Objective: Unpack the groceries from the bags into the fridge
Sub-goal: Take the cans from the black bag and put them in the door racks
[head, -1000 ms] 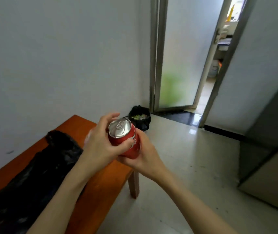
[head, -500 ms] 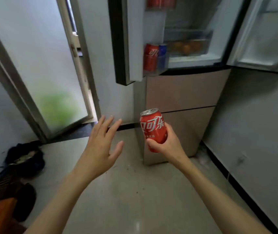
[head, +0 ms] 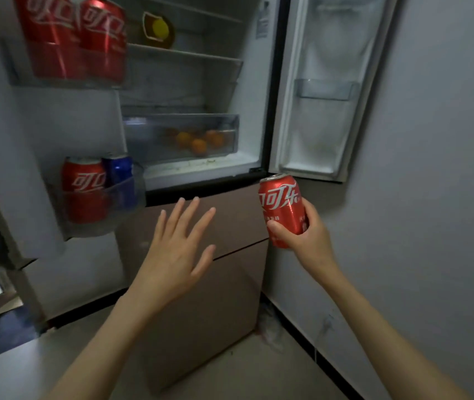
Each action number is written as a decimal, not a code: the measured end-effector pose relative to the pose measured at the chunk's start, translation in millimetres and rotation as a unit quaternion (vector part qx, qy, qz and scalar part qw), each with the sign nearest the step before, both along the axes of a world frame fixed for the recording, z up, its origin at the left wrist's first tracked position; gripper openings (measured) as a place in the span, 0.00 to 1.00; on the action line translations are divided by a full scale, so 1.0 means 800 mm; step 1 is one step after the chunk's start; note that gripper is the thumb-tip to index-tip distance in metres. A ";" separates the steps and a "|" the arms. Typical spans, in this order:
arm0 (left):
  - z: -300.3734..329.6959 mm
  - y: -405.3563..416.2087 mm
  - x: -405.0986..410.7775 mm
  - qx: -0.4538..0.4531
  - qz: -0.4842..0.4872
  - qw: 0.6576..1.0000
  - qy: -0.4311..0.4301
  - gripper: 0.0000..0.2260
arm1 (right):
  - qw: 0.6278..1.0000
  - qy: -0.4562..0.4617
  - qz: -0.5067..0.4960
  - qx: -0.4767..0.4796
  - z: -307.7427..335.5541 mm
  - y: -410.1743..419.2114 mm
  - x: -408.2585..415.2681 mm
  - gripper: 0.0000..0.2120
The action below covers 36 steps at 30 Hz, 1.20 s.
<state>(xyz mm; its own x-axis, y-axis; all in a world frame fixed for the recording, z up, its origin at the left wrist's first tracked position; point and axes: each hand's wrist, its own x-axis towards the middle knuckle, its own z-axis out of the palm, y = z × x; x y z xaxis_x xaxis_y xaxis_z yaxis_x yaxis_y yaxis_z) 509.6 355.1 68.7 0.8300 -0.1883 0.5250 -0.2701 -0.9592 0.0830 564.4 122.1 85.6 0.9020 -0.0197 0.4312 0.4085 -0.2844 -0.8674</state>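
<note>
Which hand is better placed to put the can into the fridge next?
Right. The right hand already grips the red can just below the open fridge; the left hand is empty.

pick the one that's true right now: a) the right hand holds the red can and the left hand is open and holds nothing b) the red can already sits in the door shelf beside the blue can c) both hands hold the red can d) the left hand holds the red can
a: the right hand grips the red can in front of the open fridge, while the left hand is spread flat with straight fingers, touching nothing.
</note>
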 end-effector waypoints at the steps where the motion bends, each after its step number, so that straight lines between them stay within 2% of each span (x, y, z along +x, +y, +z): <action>1: 0.009 -0.010 0.025 0.011 -0.003 1.000 -0.004 0.28 | 1.000 -0.008 -0.008 -0.005 0.006 -0.011 0.019 0.31; 7: 0.039 -0.059 0.164 0.066 -0.028 0.997 -0.026 0.28 | 0.995 -0.051 -0.061 -0.063 0.042 -0.071 0.128 0.36; 12: 0.068 -0.098 0.281 0.068 -0.022 0.996 -0.046 0.29 | 0.979 -0.131 -0.105 -0.120 0.089 -0.115 0.230 0.36; 19: 0.153 -0.170 0.424 0.042 -0.035 0.994 -0.098 0.31 | 0.936 -0.261 -0.121 -0.202 0.209 -0.175 0.364 0.42; 23: 0.207 -0.204 0.485 0.049 -0.043 0.989 -0.130 0.31 | 0.900 -0.336 -0.124 -0.247 0.287 -0.188 0.421 0.40; 29: 0.247 -0.232 0.549 0.080 -0.021 0.984 -0.160 0.34 | 0.864 -0.294 -0.117 -0.391 0.352 -0.191 0.494 0.40; 36: 0.246 -0.223 0.598 0.068 -0.061 0.980 -0.180 0.38 | 0.874 -0.141 -0.044 -0.463 0.352 -0.176 0.546 0.36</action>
